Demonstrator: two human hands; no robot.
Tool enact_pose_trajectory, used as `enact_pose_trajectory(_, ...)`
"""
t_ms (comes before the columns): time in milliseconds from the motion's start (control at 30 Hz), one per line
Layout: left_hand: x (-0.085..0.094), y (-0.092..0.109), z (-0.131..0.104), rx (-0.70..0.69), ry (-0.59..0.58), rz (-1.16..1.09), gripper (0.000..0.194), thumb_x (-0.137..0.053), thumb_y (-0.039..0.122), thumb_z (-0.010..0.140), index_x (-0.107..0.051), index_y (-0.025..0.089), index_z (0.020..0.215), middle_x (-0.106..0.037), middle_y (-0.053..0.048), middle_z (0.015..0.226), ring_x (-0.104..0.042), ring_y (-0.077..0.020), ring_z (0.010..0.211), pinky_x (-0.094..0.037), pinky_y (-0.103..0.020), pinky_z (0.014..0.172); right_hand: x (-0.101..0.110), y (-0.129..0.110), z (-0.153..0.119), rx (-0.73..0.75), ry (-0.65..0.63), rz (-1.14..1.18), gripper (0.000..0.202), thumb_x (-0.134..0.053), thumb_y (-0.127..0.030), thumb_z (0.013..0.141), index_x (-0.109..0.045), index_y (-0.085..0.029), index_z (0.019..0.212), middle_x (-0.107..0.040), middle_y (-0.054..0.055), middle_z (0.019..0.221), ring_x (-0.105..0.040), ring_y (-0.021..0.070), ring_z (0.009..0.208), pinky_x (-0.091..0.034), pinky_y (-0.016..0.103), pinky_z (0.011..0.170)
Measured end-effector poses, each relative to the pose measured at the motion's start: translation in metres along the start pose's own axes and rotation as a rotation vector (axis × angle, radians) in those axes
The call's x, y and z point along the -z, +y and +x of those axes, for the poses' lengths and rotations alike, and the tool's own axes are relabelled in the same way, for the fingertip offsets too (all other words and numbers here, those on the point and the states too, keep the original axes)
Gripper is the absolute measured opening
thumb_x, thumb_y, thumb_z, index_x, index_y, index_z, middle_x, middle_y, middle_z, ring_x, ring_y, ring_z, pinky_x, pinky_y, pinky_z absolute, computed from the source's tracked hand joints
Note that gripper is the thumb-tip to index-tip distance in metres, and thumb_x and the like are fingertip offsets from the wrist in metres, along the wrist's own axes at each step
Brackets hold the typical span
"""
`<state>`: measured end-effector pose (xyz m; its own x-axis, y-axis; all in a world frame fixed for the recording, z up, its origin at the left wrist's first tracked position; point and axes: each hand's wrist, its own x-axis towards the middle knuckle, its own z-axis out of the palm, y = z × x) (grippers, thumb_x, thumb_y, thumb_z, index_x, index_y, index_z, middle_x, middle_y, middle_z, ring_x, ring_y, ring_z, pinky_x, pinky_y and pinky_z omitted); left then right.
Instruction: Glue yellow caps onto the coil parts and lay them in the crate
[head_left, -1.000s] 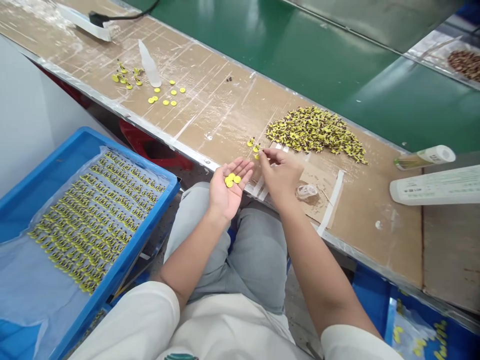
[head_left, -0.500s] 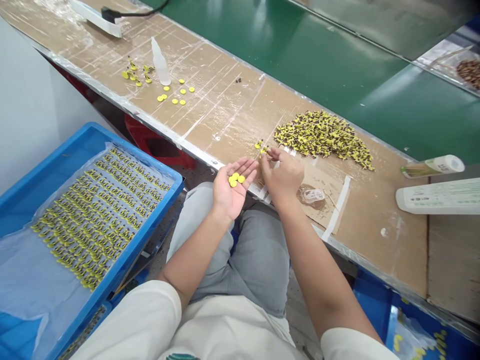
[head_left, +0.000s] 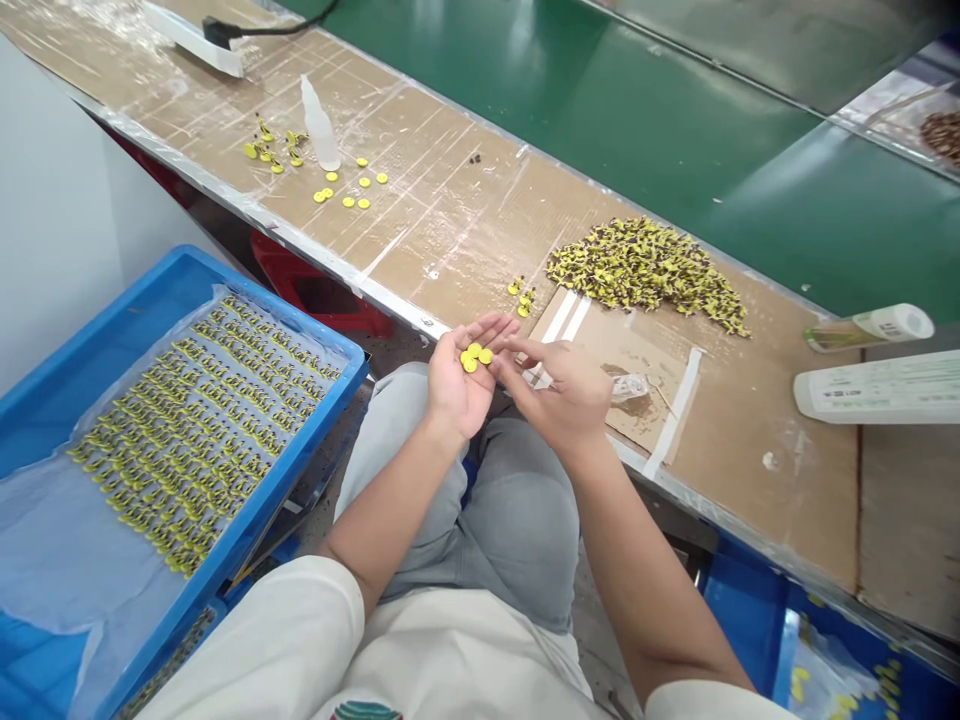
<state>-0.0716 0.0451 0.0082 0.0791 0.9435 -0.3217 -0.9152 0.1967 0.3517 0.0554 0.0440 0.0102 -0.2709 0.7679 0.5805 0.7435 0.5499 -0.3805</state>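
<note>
My left hand (head_left: 463, 385) is palm up above my lap, with several yellow discs (head_left: 471, 357) lying on its palm. The thumb and forefinger of my right hand (head_left: 559, 390) reach the right-hand disc; whether they grip it is too small to tell. Two small yellow-and-black figures (head_left: 526, 301) stand on the cardboard-covered table (head_left: 465, 235) just beyond my hands. A large heap of yellow-and-black pieces (head_left: 649, 265) lies to the right of them.
A blue tray (head_left: 169, 265) with rows of finished-looking figures (head_left: 202, 430) sits at the left. Farther back are a white bottle (head_left: 321, 130) and loose yellow discs (head_left: 349, 202). Clear glue-like material (head_left: 628, 388), a container (head_left: 870, 328) and a large bottle (head_left: 877, 390) are at the right.
My right hand has moved from the small figures at the table edge down and left to the discs in my left palm. A figure that was by its fingertips now stands free.
</note>
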Motion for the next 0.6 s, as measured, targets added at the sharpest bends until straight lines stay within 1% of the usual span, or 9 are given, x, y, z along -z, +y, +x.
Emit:
enact_pose_trajectory(133,-0.003,-0.004,-0.002,-0.007,-0.032,0.042,0.038,-0.038,0.031,0.088,-0.065,0.007,0.098,-0.062,-0.016,0.126,-0.053,-0.0240,0.126,-0.039,-0.034,0.107,0.000,-0.001,-0.005,0.070,-0.088,-0.060,0.024,-0.065,-0.033,0.085,-0.068,-0.020,0.105,-0.074,0.004,0.089,-0.064,0.0179,0.078,-0.047,0.031,0.074)
enact_pose_trajectory(233,-0.003,-0.006,-0.003,0.014,-0.028,0.061,0.038,-0.037,0.031,0.088,-0.066,0.008,0.098,-0.062,-0.015,0.127,-0.052,-0.0236,0.127,-0.039,-0.033,0.107,-0.001,0.003,-0.006,0.101,-0.132,-0.107,0.021,-0.062,-0.032,0.087,-0.069,-0.021,0.103,-0.074,0.003,0.087,-0.065,0.0173,0.075,-0.044,0.030,0.070)
enact_pose_trajectory(300,-0.002,-0.007,-0.002,0.041,-0.040,0.056,0.038,-0.038,0.031,0.088,-0.067,0.008,0.097,-0.064,-0.015,0.124,-0.053,-0.0238,0.126,-0.040,-0.033,0.106,0.000,0.004,-0.007,0.096,-0.130,-0.092,0.019,-0.062,-0.032,0.087,-0.070,-0.023,0.102,-0.074,0.002,0.082,-0.065,0.0168,0.071,-0.044,0.030,0.067)
enact_pose_trajectory(367,-0.002,-0.007,-0.002,0.061,-0.064,0.049,0.037,-0.039,0.030,0.088,-0.068,0.009,0.096,-0.067,-0.014,0.119,-0.054,-0.0239,0.124,-0.041,-0.034,0.105,0.004,0.004,-0.009,0.044,-0.090,-0.020,0.017,-0.064,-0.032,0.086,-0.070,-0.024,0.100,-0.074,0.001,0.082,-0.066,0.0164,0.070,-0.046,0.030,0.067)
enact_pose_trajectory(467,-0.002,-0.005,-0.003,0.105,-0.093,0.076,0.032,-0.044,0.026,0.087,-0.069,0.011,0.096,-0.069,-0.011,0.114,-0.055,-0.0231,0.123,-0.043,-0.032,0.102,0.014,0.005,-0.015,-0.034,0.028,0.031,0.017,-0.068,-0.034,0.082,-0.071,-0.028,0.097,-0.075,0.001,0.085,-0.069,0.0177,0.074,-0.051,0.032,0.070)
enact_pose_trajectory(533,-0.004,-0.004,-0.005,0.181,-0.150,0.112,0.030,-0.047,0.028,0.087,-0.071,0.012,0.097,-0.069,-0.011,0.117,-0.055,-0.0236,0.123,-0.044,-0.031,0.101,0.023,0.009,-0.020,-0.020,0.099,-0.025,0.018,-0.072,-0.035,0.078,-0.072,-0.031,0.096,-0.075,0.000,0.084,-0.069,0.0184,0.074,-0.052,0.033,0.069)
enact_pose_trajectory(600,-0.006,-0.003,-0.008,0.281,-0.245,0.147,0.032,-0.050,0.033,0.088,-0.071,0.013,0.100,-0.067,-0.012,0.121,-0.055,-0.0248,0.123,-0.044,-0.031,0.100,0.032,0.015,-0.023,0.036,0.138,-0.088,0.019,-0.075,-0.033,0.076,-0.072,-0.035,0.095,-0.075,-0.002,0.083,-0.070,0.0182,0.074,-0.052,0.033,0.069)
